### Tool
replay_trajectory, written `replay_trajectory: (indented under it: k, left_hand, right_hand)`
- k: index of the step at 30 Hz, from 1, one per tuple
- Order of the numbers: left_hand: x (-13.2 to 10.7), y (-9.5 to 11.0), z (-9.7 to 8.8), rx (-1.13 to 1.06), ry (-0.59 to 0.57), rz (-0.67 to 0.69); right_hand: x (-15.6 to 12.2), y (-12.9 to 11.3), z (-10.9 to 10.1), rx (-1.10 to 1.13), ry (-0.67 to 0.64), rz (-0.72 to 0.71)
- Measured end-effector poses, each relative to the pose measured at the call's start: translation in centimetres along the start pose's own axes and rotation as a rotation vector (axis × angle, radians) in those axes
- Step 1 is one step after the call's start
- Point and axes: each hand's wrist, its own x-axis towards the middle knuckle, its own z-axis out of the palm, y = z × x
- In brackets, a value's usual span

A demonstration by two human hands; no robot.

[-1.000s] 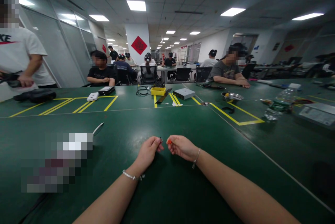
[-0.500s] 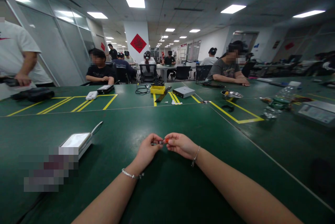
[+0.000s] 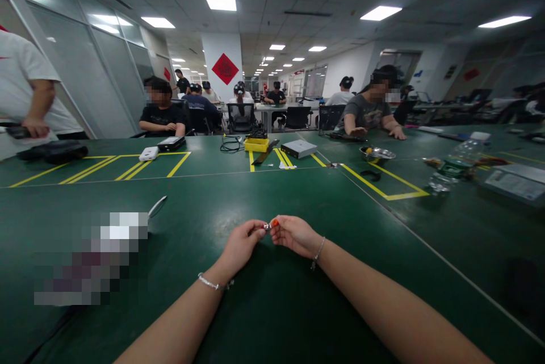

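Note:
My left hand (image 3: 241, 243) and my right hand (image 3: 293, 235) rest on the green table (image 3: 272, 307), fingertips nearly touching. The left fingers are pinched on a tiny silver metal piece (image 3: 267, 226). The right fingers are pinched on a small orange piece (image 3: 275, 222) right beside it. Both parts are too small to name. A bracelet sits on each wrist.
A blurred-out flat device (image 3: 97, 253) with a white pen-like tip lies to the left. Farther back are yellow floor-tape marks, a yellow box (image 3: 257, 146), a grey box (image 3: 298, 149), a metal bowl (image 3: 377, 155) and a water bottle (image 3: 455, 168). Several people sit or stand around.
My hands came together from slightly apart; the silver piece and orange piece now meet between the fingertips. The head view shifted a little.

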Motion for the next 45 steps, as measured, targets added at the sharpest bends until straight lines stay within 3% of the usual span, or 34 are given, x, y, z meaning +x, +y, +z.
replay_trajectory:
  k: [8,24,32,45]
  left_hand:
    - [0.0,0.5,0.0,0.001,0.015,-0.006]
    - [0.1,-0.7,0.1,0.043,0.108,0.032]
    - [0.1,-0.4,0.1,0.115,0.122,0.034]
    - [0.1,-0.1,0.1,0.130,0.133,0.029]
  right_hand:
    - [0.1,0.3,-0.5,0.012,-0.018,-0.023]
    - [0.1,0.2,-0.4,0.015,0.006,-0.032]
    - [0.1,-0.1,0.4,-0.016,0.077,-0.012]
    - [-0.2,0.0,0.1,-0.059,-0.011,-0.041]
